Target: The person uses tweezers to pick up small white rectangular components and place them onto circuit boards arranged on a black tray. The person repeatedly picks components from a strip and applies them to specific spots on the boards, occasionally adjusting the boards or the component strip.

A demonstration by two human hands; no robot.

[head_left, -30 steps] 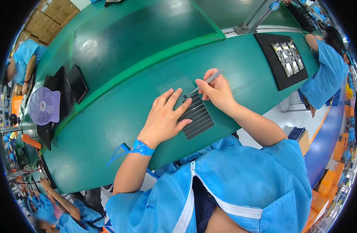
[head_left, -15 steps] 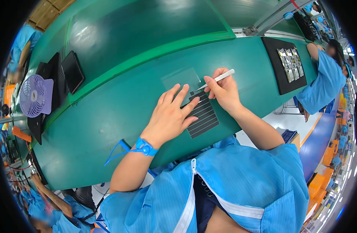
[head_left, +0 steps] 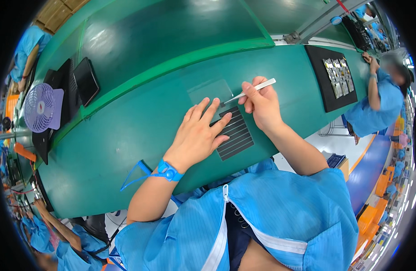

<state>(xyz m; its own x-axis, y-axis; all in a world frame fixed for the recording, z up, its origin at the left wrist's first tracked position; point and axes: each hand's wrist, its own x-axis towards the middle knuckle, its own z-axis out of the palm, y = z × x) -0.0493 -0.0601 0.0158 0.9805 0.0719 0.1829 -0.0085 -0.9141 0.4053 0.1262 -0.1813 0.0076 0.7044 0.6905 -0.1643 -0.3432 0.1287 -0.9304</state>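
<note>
My right hand (head_left: pixel 263 105) is closed around white tweezers (head_left: pixel 258 88), their points slanting down to the left. At those points sits a tiny dark piece (head_left: pixel 222 105), by the lower edge of a clear film sheet (head_left: pixel 209 91) lying on the green bench; whether the points grip it is too small to tell. My left hand (head_left: pixel 199 131) has its fingers spread, resting over the left part of a dark sheet (head_left: pixel 236 134) marked into narrow strips. Part of that sheet is hidden under the fingers. A blue wrist strap (head_left: pixel 170 171) with a coiled cord circles my left wrist.
A black tray (head_left: pixel 323 77) of small circuit boards (head_left: pixel 338 77) lies to the right. At the left stand a purple fan (head_left: pixel 41 107) and a black tablet-like device (head_left: pixel 85 81). A raised green ledge (head_left: pixel 180 69) crosses behind. Co-workers in blue sit at both sides.
The tweezers' points and the tiny dark piece have shifted slightly up and left, from near the strip sheet's top to the clear sheet's edge. My left hand has stayed put.
</note>
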